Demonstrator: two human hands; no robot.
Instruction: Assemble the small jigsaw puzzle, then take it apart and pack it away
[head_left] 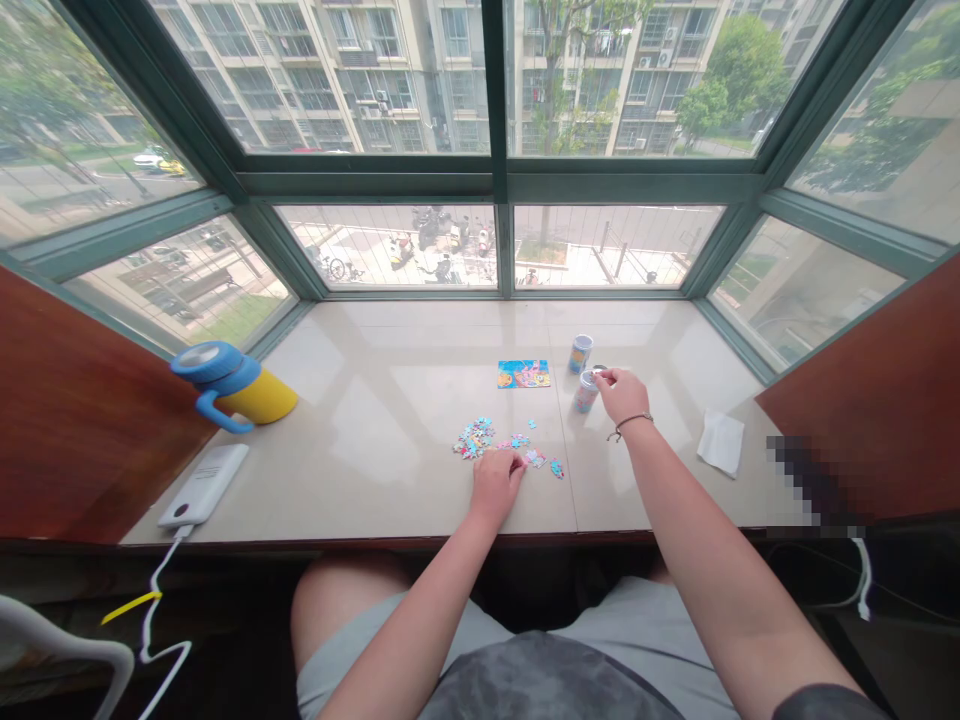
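Observation:
A heap of small colourful puzzle pieces (475, 437) lies on the beige windowsill ledge (375, 420). My left hand (495, 480) rests on the ledge beside the pieces, fingers curled, its fingertips touching loose pieces (536, 458). My right hand (621, 392) reaches forward and pinches at the top of a small round puzzle tin (586, 392). A second small tin (580, 353) stands just behind it. A colourful flat picture card (523, 374) lies left of the tins.
A yellow jug with a blue lid (232, 385) lies at the left. A white power bank (204, 485) with a cable sits near the left front edge. A white tissue (721, 441) lies at the right. Windows surround the ledge.

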